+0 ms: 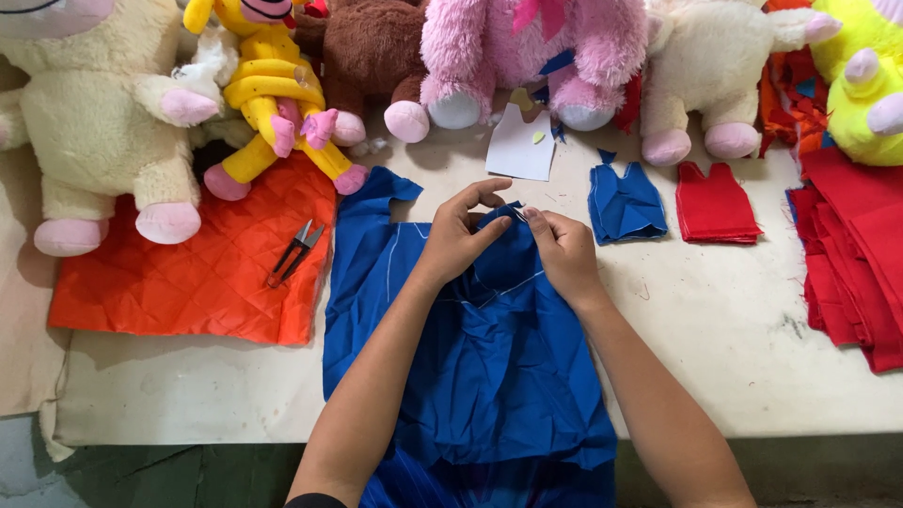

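Both hands meet over a large crumpled sheet of royal-blue cotton fabric that lies at the middle of the worktop and hangs over its near edge. The left hand is curled, thumb and forefinger pinching a raised fold of the blue fabric at its far end. The right hand is closed in the same way, fingertips nipping the same fold just beside the left; whether it also holds something small between the fingers cannot be told.

To the left, a quilted orange cloth panel touches the blue sheet's edge, and a small pair of black thread snips lies on it. Toward the far edge sit a small folded blue garment piece, a small folded red garment piece beside it, and a white paper pattern. A stack of red fabric fills the right edge. Plush toys line the far edge, among them a cream plush animal, a yellow plush figure and a pink furry plush.
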